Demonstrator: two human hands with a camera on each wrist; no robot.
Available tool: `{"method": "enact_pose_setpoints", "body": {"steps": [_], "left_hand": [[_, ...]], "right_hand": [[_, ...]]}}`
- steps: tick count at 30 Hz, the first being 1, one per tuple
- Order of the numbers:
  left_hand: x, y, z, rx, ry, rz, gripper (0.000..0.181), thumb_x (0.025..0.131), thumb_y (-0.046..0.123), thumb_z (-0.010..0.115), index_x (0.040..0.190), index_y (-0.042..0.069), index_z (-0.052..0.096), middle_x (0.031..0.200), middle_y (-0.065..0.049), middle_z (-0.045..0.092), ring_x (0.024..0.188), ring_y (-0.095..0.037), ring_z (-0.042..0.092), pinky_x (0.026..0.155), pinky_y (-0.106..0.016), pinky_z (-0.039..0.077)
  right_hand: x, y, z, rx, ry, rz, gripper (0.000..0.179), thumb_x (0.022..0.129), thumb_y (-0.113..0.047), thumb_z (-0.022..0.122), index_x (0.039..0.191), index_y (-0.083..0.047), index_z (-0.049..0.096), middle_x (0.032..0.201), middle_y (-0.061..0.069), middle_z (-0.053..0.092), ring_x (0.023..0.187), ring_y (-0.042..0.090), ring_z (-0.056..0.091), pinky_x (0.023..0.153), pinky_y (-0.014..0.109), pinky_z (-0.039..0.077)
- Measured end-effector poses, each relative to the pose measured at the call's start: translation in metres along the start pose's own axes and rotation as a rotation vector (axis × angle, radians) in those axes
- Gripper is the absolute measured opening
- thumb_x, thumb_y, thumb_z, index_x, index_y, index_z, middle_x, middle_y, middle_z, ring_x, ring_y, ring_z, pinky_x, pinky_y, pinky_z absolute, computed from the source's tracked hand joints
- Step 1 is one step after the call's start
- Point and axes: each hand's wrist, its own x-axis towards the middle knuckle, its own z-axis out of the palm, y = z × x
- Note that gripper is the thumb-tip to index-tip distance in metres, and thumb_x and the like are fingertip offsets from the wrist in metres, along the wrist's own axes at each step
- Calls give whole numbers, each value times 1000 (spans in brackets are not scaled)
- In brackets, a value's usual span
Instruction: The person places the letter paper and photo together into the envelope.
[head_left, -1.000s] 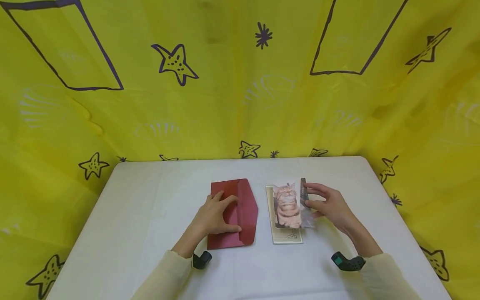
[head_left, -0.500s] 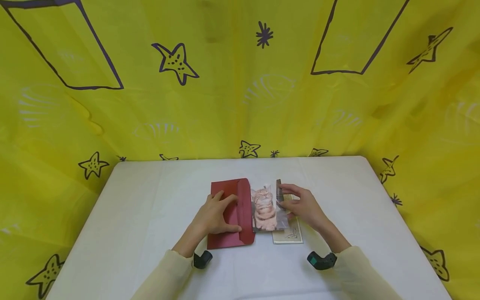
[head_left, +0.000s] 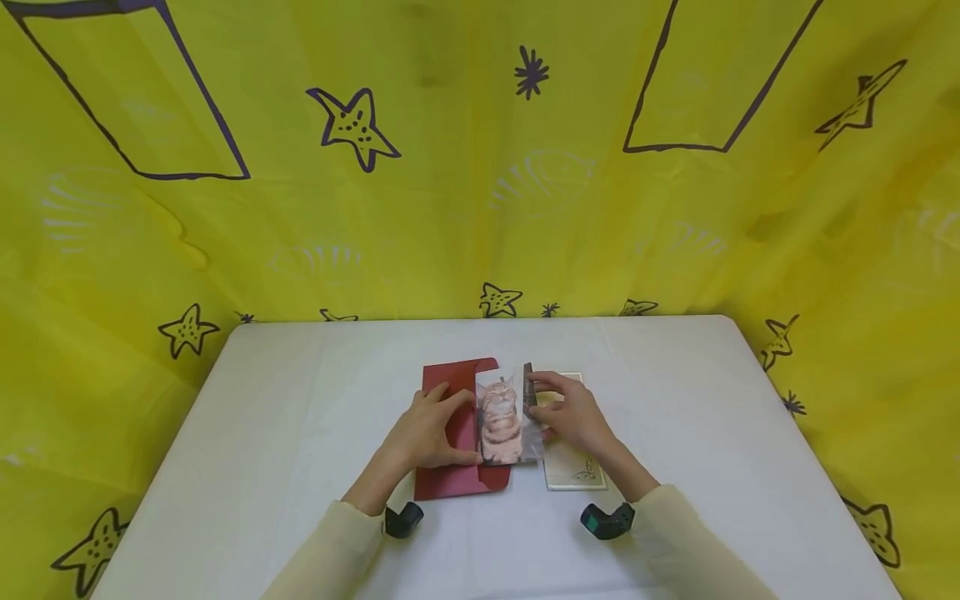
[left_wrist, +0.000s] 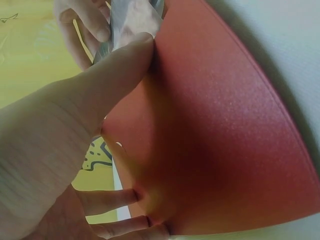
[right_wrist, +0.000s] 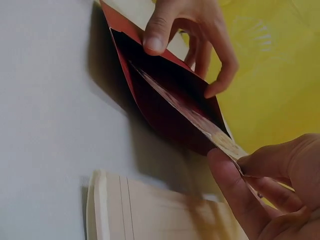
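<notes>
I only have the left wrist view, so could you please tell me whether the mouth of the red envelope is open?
Observer: Yes, the right wrist view shows the mouth of the red envelope gaping.
Operator: Thank you. What is printed on the picture card that the right hand is holding?
Observer: The head view shows a striped cat on it.
Operator: And might anything else be lying on the table, please?
Observer: Yes, a cream card or booklet lies to the right of the envelope, partly hidden by the right hand in the head view.
</notes>
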Motion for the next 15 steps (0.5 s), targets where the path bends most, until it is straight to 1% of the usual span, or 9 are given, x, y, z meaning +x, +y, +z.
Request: {"method": "enact_pose_setpoints", "body": {"steps": [2, 6, 12, 15], "left_hand": [[0, 0, 0, 5, -1, -5, 82, 69, 52, 90, 140, 27, 58, 155, -25, 42, 134, -57, 42, 95, -66, 50], [-1, 0, 0, 7, -1, -10, 86, 69, 53, 91, 143, 25, 57, 155, -25, 42, 135, -56, 42, 94, -65, 51], [-1, 1, 0, 4, 6, -5, 87, 68, 54, 90, 143, 25, 57, 155, -24, 43, 134, -52, 44, 92, -62, 54], [-1, 1, 1, 6, 12, -1, 87, 68, 54, 90, 143, 25, 57, 154, -24, 43, 133, -51, 45, 91, -62, 54]], "right_hand": [[2, -2, 5, 2, 1, -7, 55, 91, -1, 74, 142, -12, 59, 135, 19, 62, 63, 17, 64, 54, 33, 59], [5, -4, 15, 38, 4, -18, 53, 89, 1, 76, 139, -11, 62, 130, 19, 64, 63, 17, 64, 53, 35, 59], [7, -6, 28, 97, 0, -12, 52, 88, 5, 75, 137, -8, 63, 126, 19, 66, 60, 17, 65, 53, 37, 59], [9, -8, 34, 98, 3, -2, 51, 88, 5, 75, 136, -8, 64, 122, 19, 68, 58, 18, 65, 52, 37, 59]]}}
